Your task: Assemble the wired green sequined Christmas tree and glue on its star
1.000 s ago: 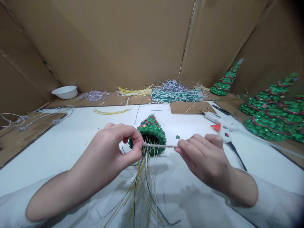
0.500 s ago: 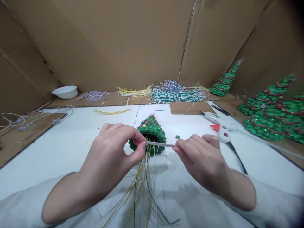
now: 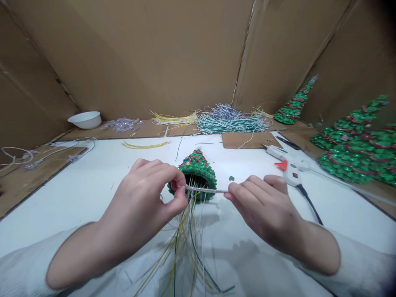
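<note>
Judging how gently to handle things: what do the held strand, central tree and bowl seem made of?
Held strand: perhaps plastic or coated wire, pale and slightly shiny. Central tree: probably glittered plastic or resin, by its sparkling green bumps. Bowl: likely plastic, smooth, white.

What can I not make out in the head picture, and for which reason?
Head view:
Ends of the pale strip: hidden by the left hand and right hand.
Inside of the small green tree: too dark, crossed by wires.
Lower ends of some wires: cut off by bottom edge.
Part of the rightmost tree: cut off by right edge.
Any lettering on the glue gun: too small.
</note>
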### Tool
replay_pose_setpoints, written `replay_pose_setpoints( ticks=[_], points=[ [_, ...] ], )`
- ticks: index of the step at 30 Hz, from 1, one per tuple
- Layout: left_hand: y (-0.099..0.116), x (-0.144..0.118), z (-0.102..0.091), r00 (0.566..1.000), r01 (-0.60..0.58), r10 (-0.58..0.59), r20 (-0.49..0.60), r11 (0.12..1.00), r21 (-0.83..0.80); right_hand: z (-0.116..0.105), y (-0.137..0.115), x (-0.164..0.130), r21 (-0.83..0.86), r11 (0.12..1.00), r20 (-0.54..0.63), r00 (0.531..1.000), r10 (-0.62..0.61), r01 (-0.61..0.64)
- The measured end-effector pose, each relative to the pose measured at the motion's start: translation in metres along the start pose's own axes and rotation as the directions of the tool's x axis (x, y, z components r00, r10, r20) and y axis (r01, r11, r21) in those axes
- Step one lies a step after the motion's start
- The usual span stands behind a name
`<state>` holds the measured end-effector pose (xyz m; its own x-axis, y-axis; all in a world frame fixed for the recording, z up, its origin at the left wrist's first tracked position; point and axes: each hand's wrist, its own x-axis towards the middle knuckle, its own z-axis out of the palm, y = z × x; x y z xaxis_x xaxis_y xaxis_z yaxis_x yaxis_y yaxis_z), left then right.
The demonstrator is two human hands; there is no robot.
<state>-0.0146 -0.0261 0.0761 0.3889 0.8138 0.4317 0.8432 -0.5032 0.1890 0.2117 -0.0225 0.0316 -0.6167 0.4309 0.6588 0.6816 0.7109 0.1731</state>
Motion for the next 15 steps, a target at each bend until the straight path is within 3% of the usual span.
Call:
replay_pose_setpoints(
  ticks=[15],
  points=[
    [-0.0013,0.0009,-0.0052,1.000,0.020,-0.020,0.017,0.999,-0.039,0.0009,0.0023,0.0004,0.027,1.000,-0.037,0.999,0.014,-0.013]
  ],
)
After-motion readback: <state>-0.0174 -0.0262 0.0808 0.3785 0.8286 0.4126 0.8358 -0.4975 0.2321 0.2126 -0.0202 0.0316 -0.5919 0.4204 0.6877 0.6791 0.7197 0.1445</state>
